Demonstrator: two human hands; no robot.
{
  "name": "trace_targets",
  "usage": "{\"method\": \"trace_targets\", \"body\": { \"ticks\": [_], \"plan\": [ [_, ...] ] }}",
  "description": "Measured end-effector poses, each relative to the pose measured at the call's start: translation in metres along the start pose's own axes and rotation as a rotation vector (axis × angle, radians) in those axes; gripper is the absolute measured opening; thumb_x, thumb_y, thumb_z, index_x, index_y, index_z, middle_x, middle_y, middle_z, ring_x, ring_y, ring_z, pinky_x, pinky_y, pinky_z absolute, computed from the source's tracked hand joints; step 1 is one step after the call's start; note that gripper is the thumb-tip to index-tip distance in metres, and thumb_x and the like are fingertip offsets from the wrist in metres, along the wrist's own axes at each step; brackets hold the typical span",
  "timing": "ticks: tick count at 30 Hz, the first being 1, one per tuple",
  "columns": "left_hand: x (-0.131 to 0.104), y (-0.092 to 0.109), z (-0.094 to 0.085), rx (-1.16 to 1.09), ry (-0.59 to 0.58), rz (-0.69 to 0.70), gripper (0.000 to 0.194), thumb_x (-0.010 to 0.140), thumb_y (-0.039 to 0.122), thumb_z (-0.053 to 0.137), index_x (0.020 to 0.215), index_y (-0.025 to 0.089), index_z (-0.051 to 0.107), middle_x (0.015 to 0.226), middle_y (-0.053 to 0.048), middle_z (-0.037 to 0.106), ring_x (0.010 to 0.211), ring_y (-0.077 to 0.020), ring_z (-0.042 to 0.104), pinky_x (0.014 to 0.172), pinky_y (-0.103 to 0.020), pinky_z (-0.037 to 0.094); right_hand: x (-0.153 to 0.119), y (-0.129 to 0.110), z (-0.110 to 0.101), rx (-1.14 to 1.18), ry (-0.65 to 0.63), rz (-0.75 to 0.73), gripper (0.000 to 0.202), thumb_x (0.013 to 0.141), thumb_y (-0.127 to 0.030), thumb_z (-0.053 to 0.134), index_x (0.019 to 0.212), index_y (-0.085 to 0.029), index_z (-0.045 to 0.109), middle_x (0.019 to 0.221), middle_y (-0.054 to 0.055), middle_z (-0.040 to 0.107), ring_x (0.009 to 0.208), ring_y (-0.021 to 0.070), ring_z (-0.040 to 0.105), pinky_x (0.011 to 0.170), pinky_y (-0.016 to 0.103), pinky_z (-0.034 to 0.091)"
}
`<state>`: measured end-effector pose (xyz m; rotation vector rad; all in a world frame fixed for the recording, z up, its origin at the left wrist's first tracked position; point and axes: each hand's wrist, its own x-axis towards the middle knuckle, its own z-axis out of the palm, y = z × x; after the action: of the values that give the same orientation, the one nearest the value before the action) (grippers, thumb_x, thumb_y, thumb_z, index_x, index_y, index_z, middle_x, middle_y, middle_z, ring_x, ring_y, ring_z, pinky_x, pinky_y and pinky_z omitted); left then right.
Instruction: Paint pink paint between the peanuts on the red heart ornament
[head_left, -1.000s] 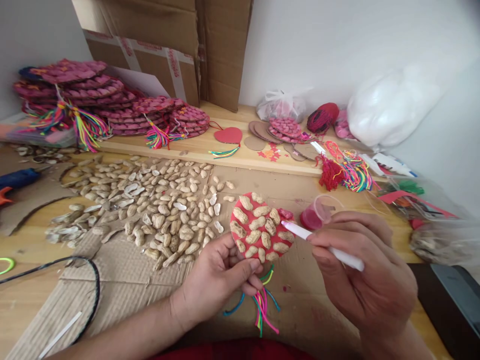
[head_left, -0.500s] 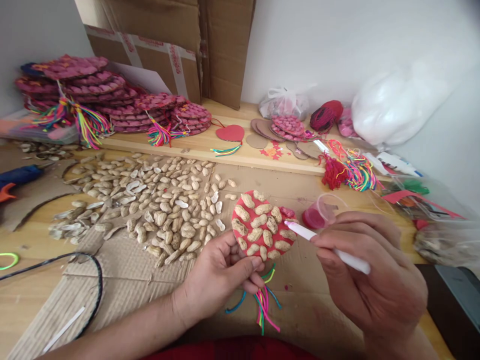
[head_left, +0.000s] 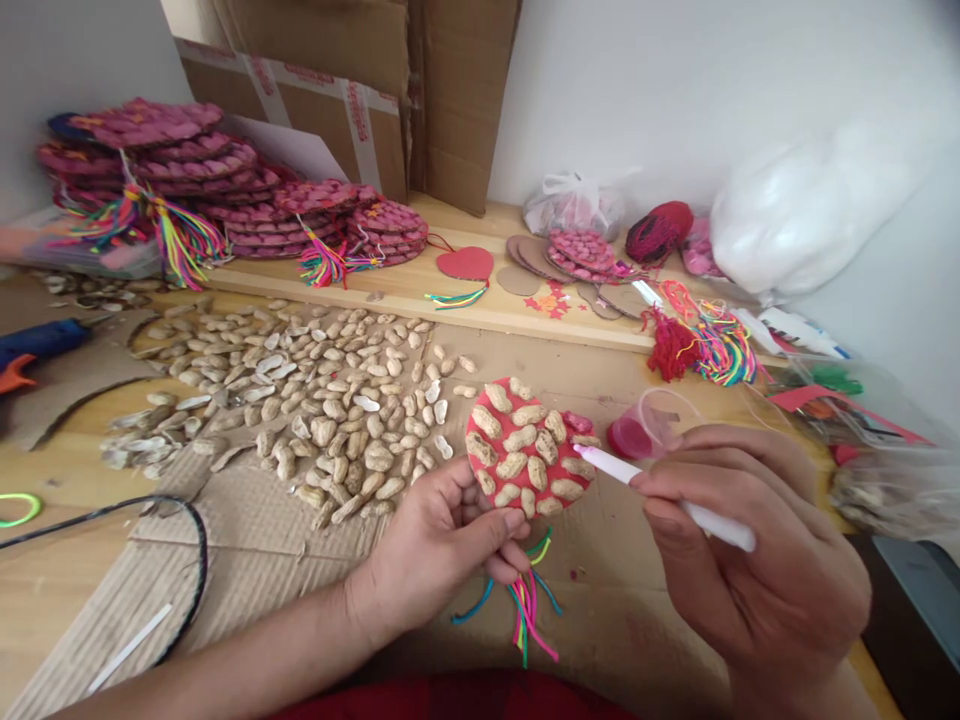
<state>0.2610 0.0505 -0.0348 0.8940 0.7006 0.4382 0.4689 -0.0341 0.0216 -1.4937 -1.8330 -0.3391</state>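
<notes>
My left hand [head_left: 457,555] pinches the lower edge of a red heart-shaped piece [head_left: 498,482] between thumb and fingers. Several unshelled peanuts [head_left: 519,439] sit across its face, and one near the upper right edge is pink. Coloured strings [head_left: 525,610] hang below the heart. In my right hand [head_left: 757,550] is a slim white paintbrush [head_left: 616,468], held like a pen. Its pink-stained tip is at the heart's right side, close to the pink peanut; whether it touches, I cannot tell. Just beyond stands a clear cup of pink paint [head_left: 631,436].
Loose peanuts and shells [head_left: 345,420] cover the cardboard [head_left: 247,540] on the left. A glue gun [head_left: 41,345] lies at the far left, a black cable [head_left: 196,530] nearer. On the back shelf are stacked pink pieces [head_left: 187,160], a red heart [head_left: 465,263] and tassels [head_left: 720,345].
The view has shifted slightly. My right hand and the brush sit a little lower and further right, with the tip still by the heart's right side. My left hand keeps its hold.
</notes>
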Motion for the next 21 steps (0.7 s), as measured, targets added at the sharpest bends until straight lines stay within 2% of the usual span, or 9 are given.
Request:
{"method": "trace_targets", "body": {
  "ticks": [4,10,16,21],
  "plan": [
    [0.0002,-0.0001,-0.0002,-0.006,0.004,0.001,0.028,0.081,0.032,0.081,0.092,0.014,0.064,0.076,-0.002,0.073,0.059,-0.0139,0.074,0.053,-0.018,0.06,0.0,0.0002,-0.0012,-0.007,0.017,0.014,0.007,0.083,-0.016,0.068,0.088,-0.021,0.066,0.075,0.002,0.067,0.089,0.0236,0.063,0.084,0.044,0.044],
    [0.0011,0.0005,-0.0007,-0.025,0.006,0.005,0.027,0.08,0.031,0.081,0.091,0.014,0.064,0.075,-0.002,0.073,0.058,-0.0136,0.073,0.052,-0.018,0.06,0.0008,0.0004,-0.0007,-0.012,-0.032,-0.013,0.007,0.084,-0.016,0.068,0.089,-0.02,0.066,0.078,0.003,0.069,0.09,0.0235,0.062,0.087,0.045,0.045],
    [0.0013,0.0005,-0.0019,-0.041,-0.003,0.013,0.026,0.081,0.031,0.081,0.091,0.014,0.063,0.076,-0.002,0.073,0.058,-0.0127,0.073,0.052,-0.017,0.059,0.0008,-0.0005,-0.001,-0.005,0.01,-0.015,0.007,0.083,-0.016,0.07,0.088,-0.02,0.067,0.075,0.003,0.068,0.089,0.0239,0.063,0.083,0.044,0.045],
    [0.0019,-0.0001,-0.0023,-0.049,-0.008,0.019,0.026,0.081,0.031,0.081,0.091,0.014,0.064,0.076,-0.002,0.073,0.057,-0.0127,0.073,0.051,-0.017,0.059,0.0009,0.0003,0.0003,-0.003,-0.026,-0.021,0.008,0.083,-0.016,0.069,0.089,-0.021,0.067,0.077,0.002,0.069,0.088,0.0229,0.062,0.085,0.044,0.046]
  ]
}}
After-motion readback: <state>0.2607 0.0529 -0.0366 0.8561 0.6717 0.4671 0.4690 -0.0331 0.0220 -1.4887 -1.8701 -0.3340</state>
